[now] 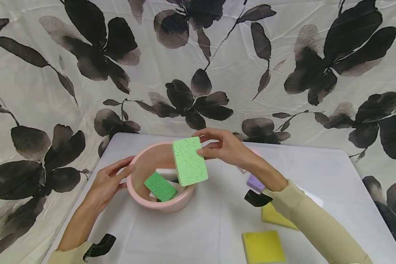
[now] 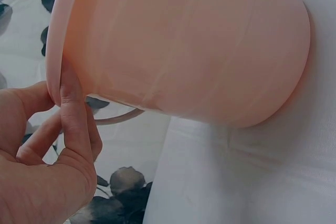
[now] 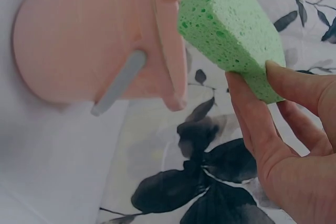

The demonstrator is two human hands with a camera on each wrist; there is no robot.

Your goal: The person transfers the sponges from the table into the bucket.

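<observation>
A light green sponge [image 1: 189, 161] hangs over the right side of a pink bucket's [image 1: 138, 192] mouth. My right hand [image 1: 224, 146] pinches it by its edge, thumb on one face and fingers behind, which the right wrist view also shows. My left hand [image 1: 107, 183] grips the bucket's left rim between thumb and fingers; in the left wrist view the bucket wall [image 2: 184, 40] fills much of the picture. Inside the bucket lies a darker green sponge [image 1: 160, 186] on top of white and dark things, partly hidden.
Right of the bucket, on the white table [image 1: 211, 227], lie two yellow sponges [image 1: 263, 246] [image 1: 277, 215], one partly under my right sleeve. A purple sponge [image 1: 255, 183] and a pink item are half hidden behind my right forearm. A grey handle [image 3: 119, 82] hangs at the bucket's side. Floral cloth rises behind.
</observation>
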